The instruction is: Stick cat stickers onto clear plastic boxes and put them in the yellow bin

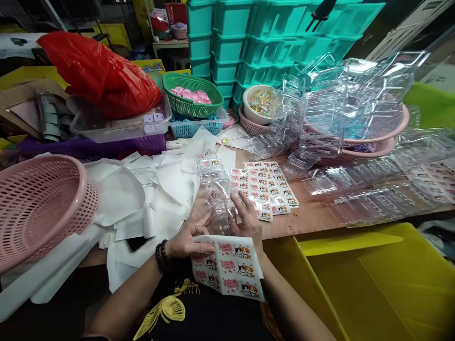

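Left hand (185, 241): pinched shut on sticker sheet (229, 270), top-left edge.
Right hand (248, 221): loosely open, fingertips touching clear box (219, 201).
Sticker sheet: overhanging near edge of desk (313, 213), just below both hands.

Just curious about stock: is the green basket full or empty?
Partly filled: pink pieces lie inside the basket, below its rim.

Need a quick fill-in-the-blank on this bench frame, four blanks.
1. The left hand pinches a sticker sheet printed with ___.
2. The green basket holds ___ round pieces.
3. The bag atop the clear tub is ___.
4. The big bin at lower right is ___.
Missing words: cats; pink; red; yellow.
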Demonstrator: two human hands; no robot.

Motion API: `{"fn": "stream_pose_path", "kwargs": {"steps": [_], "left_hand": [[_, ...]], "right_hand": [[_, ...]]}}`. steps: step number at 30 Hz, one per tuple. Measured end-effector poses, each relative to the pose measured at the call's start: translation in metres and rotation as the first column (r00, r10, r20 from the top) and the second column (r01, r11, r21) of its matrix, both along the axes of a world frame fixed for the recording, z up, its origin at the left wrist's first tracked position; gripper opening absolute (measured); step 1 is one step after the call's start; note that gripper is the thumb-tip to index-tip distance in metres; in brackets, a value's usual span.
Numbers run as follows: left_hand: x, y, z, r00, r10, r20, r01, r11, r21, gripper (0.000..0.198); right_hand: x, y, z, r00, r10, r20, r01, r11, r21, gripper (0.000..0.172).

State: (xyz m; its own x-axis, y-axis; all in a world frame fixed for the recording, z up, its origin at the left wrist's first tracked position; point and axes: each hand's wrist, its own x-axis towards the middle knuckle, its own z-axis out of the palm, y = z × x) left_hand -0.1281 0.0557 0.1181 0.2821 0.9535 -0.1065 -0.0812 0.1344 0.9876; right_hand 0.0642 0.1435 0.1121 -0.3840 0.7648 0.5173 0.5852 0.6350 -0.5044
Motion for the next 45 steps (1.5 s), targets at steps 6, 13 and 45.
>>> {"fn": "stream_pose_path", "kwargs": {"steps": [6, 13, 45], "left_hand": [[-0.032, -0.018, 0.026, 0.992, -0.010, -0.123, 0.012, 1.000, 0.009, 0.031], [-0.080, -0.077, 0.072, 0.957, 0.213, -0.200, -0.252, 0.948, -0.196, 0.026], [0.000, -0.006, 0.082, 0.680, 0.011, -0.733, 0.118, 0.985, 0.124, 0.009]], "right_hand": [[-0.015, -0.006, 0.035, 0.872, 0.139, 0.469, -0.262, 0.942, 0.208, 0.053], [-0.038, -0.043, 0.027, 0.716, 0.426, 0.554, -0.497, 0.867, -0.023, 0.060], [0.030, -0.027, 0.095, 0.894, 0.351, -0.278, -0.434, 0.526, -0.732, 0.020]]}}
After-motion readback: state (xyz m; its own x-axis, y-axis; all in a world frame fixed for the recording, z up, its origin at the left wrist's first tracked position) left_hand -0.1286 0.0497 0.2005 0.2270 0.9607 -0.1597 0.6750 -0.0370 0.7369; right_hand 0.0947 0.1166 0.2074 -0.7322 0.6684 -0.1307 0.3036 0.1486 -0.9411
